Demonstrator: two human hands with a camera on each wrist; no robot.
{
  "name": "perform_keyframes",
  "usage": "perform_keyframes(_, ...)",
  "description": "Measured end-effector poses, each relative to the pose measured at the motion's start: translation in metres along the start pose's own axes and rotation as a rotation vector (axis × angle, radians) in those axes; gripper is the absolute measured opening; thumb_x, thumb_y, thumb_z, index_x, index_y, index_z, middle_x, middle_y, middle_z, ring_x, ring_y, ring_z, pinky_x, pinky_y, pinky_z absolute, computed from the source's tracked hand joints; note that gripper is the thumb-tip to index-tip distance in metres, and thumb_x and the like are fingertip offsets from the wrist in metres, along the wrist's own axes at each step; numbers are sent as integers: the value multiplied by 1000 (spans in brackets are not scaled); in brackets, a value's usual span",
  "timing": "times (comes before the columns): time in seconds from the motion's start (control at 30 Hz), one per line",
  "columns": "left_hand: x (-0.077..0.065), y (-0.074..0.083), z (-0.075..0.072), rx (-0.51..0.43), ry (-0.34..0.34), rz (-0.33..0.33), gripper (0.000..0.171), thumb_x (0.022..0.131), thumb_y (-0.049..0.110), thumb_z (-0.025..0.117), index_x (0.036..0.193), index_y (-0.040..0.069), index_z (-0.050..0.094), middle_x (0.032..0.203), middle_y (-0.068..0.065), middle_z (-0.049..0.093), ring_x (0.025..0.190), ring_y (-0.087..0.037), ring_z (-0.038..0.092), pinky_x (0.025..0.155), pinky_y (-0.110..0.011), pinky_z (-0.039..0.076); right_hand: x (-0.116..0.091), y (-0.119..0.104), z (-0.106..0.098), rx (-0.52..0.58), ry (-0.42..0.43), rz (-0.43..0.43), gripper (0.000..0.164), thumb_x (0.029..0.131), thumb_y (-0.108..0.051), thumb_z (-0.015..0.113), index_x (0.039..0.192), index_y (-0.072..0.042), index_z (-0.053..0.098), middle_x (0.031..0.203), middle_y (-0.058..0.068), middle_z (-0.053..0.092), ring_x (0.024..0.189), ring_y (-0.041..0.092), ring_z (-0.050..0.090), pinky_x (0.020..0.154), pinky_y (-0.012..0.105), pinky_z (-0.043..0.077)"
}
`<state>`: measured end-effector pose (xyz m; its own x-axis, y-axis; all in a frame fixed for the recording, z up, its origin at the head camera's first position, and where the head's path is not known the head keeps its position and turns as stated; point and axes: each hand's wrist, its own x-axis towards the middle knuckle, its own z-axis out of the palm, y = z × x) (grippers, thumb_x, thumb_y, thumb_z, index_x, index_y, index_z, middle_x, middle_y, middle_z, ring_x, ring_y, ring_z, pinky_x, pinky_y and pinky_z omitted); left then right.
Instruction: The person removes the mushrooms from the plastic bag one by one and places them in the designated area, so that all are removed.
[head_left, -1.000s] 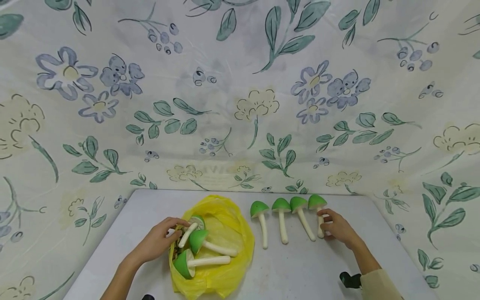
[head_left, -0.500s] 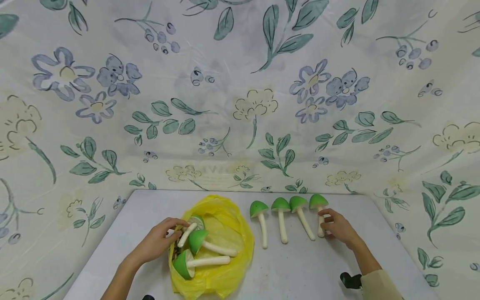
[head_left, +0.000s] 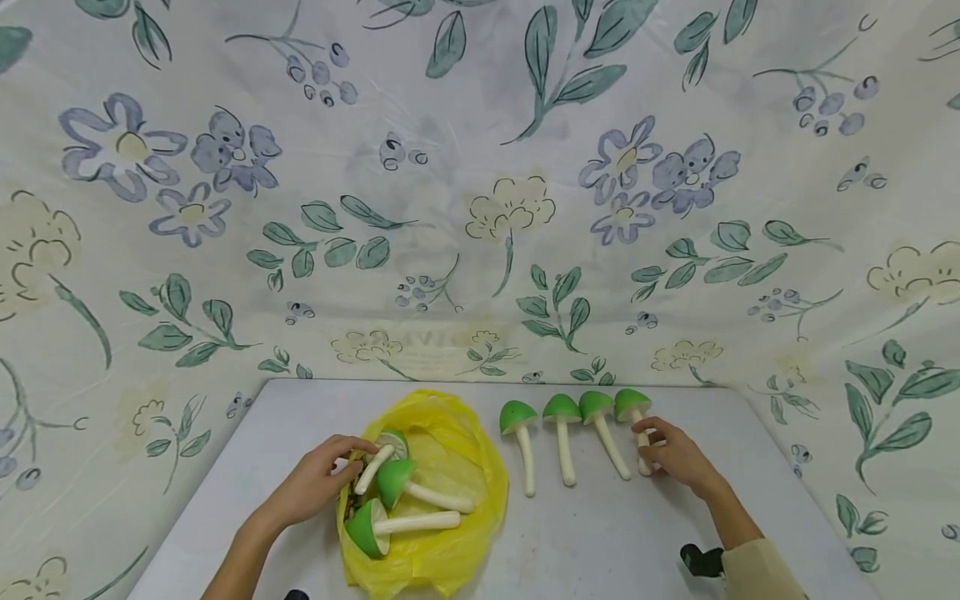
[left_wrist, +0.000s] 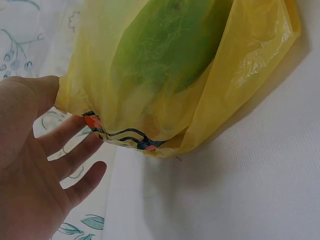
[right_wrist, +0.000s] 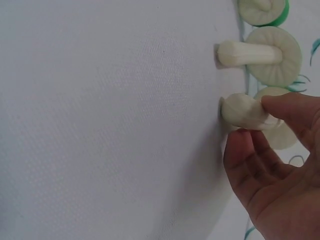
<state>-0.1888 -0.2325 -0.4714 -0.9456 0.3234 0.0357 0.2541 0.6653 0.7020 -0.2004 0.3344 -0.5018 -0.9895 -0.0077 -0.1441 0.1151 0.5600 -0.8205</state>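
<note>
My left hand (head_left: 318,482) pinches the left rim of a crumpled yellow plastic bag (head_left: 491,475); in the left wrist view the thumb (left_wrist: 45,95) lies against the film and the other fingers spread beside it. Inside the bag lie three toy mushrooms with green caps and white stems, one (head_left: 416,523) nearest the front. At the right end of a row of similar mushrooms, my right hand (head_left: 678,460) holds the stem of the last mushroom (head_left: 632,402) between thumb and fingers. That stem (right_wrist: 240,111) points toward the camera in the right wrist view, its cap partly hidden by the hand.
Three more green-capped mushrooms (head_left: 564,433) lie side by side between the bag and my right hand. A dark object (head_left: 701,561) shows by the right sleeve. The white table (head_left: 585,550) ends at a flower-patterned cloth backdrop (head_left: 450,250).
The mushroom in my right hand has shifted slightly, its cap now a little farther left, close to its neighbour. My left hand keeps its hold on the bag.
</note>
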Motion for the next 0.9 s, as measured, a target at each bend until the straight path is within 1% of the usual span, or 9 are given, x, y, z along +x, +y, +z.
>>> perform_keyframes(0.2, 0, 0, 0, -3, -4, -3, 25, 102, 12, 57, 125, 19, 66, 126, -4, 62, 123, -31, 55, 93, -53, 46, 0, 0, 0, 0, -1, 4, 38, 93, -8, 66, 128, -2, 55, 128, 26, 53, 100, 30, 61, 67, 38, 54)
perform_keyframes(0.4, 0, 1, 0, 2, -3, -1, 25, 102, 11, 57, 124, 18, 66, 125, -4, 63, 123, -32, 55, 93, -55, 46, -1, 1, 0, 7, 8, 2, 38, 93, -9, 65, 130, -2, 54, 130, 28, 53, 104, 33, 61, 68, 38, 54)
perform_keyframes(0.57, 0, 2, -1, 5, 0, 4, 26, 102, 11, 57, 125, 18, 66, 126, -5, 62, 123, -32, 55, 93, -55, 47, -1, 0, -1, 10, 12, 8, 39, 94, -10, 64, 131, -2, 53, 131, 26, 52, 102, 30, 60, 68, 37, 54)
perform_keyframes(0.9, 0, 4, -1, 10, -1, 23, 26, 102, 10, 57, 125, 17, 66, 125, -6, 62, 121, -33, 56, 93, -55, 47, -2, -3, -2, -6, 16, -28, 38, 95, -9, 65, 130, 0, 53, 120, 24, 53, 94, 28, 59, 65, 37, 52)
